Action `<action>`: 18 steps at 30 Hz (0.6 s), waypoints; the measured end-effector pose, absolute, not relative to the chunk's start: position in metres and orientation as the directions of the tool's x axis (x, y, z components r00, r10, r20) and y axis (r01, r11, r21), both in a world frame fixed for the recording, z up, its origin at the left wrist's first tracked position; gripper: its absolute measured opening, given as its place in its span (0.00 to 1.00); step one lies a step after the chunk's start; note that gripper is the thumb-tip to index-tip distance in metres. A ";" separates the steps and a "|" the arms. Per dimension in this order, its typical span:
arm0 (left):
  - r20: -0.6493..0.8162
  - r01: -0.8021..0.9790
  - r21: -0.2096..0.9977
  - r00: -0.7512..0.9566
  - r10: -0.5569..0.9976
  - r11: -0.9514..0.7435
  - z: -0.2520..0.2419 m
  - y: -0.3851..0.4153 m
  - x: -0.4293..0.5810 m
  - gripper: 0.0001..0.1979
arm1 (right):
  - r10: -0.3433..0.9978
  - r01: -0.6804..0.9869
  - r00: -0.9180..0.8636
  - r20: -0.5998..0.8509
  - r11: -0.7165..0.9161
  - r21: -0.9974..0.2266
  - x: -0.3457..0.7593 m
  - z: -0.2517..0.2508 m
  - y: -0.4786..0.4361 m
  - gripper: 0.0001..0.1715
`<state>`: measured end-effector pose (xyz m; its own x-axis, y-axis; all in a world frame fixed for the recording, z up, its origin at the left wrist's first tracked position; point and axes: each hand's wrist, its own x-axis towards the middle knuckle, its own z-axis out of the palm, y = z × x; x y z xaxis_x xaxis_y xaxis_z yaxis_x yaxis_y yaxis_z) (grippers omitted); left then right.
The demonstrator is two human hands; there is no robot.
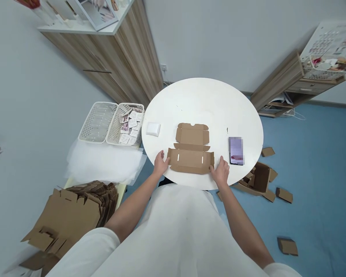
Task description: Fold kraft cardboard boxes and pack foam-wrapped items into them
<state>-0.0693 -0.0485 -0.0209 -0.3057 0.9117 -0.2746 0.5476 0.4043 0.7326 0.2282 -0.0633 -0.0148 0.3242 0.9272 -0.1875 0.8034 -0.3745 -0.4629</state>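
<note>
Left hand: the left hand (160, 163) is reaching forward from a bare forearm, resting palm down at the near left corner of a flat brown cardboard box blank (192, 148).
Left fingers: the fingers (161, 156) are lying loosely spread, touching the blank's left end, not clamping it.
Right hand: the right hand (220, 172) is mirroring this at the near right corner, its fingers (222, 161) loosely open against the cardboard edge.
Blank: one, lying unfolded at the near middle of the round white bench (204, 100), between both hands.
Baskets: two white plastic lattice baskets are standing side by side left of the bench; the right basket (128, 124) is holding many small printed cards, while the left basket (98, 122) has contents too faint to tell.
Floor box: one open brown carton (258, 179) is sitting right of the bench, holding cardboard scraps.
Other items: one dark phone (236, 151) and one small white pad (153, 129) are lying on the bench; one stack of brown blanks (75, 211) is lying lower left.
</note>
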 end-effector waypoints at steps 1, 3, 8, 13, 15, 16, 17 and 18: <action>-0.203 0.632 0.698 -0.277 0.939 0.337 -0.016 -0.050 -0.067 0.29 | 0.941 0.824 0.303 -0.148 -0.337 -0.456 0.226 -0.012 -0.060 0.43; -0.095 0.754 0.622 -0.195 0.976 0.211 -0.005 -0.052 -0.061 0.31 | 0.963 0.843 0.244 -0.111 -0.268 -0.466 0.221 -0.007 -0.049 0.44; -0.082 0.864 0.463 0.265 0.961 -0.198 0.012 -0.059 -0.042 0.33 | 0.967 0.756 0.147 -0.209 -0.246 -0.606 0.214 0.000 0.002 0.40; -0.248 0.859 0.346 0.471 0.847 -0.377 0.004 -0.065 -0.026 0.21 | 0.863 0.482 0.261 -0.432 -0.504 -0.716 0.214 -0.015 0.055 0.33; -0.258 0.882 0.296 0.444 0.858 -0.367 0.000 -0.065 -0.022 0.18 | 0.838 0.474 0.279 -0.470 -0.545 -0.691 0.214 -0.022 0.066 0.25; -0.259 0.889 0.283 0.432 0.864 -0.360 -0.002 -0.064 -0.021 0.17 | 0.833 0.482 0.278 -0.478 -0.551 -0.681 0.213 -0.024 0.069 0.21; -0.260 0.894 0.279 0.423 0.868 -0.352 -0.002 -0.063 -0.021 0.17 | 0.832 0.492 0.276 -0.482 -0.553 -0.672 0.212 -0.026 0.070 0.18; -0.258 0.895 0.283 0.417 0.872 -0.345 -0.003 -0.062 -0.020 0.18 | 0.829 0.502 0.278 -0.485 -0.556 -0.663 0.211 -0.027 0.070 0.15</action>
<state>-0.0203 -0.0617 -0.0027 0.4169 0.8716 -0.2579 0.8952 -0.3446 0.2825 0.2106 0.0705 -0.0267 0.2783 0.8291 -0.4850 0.5016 -0.5560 -0.6627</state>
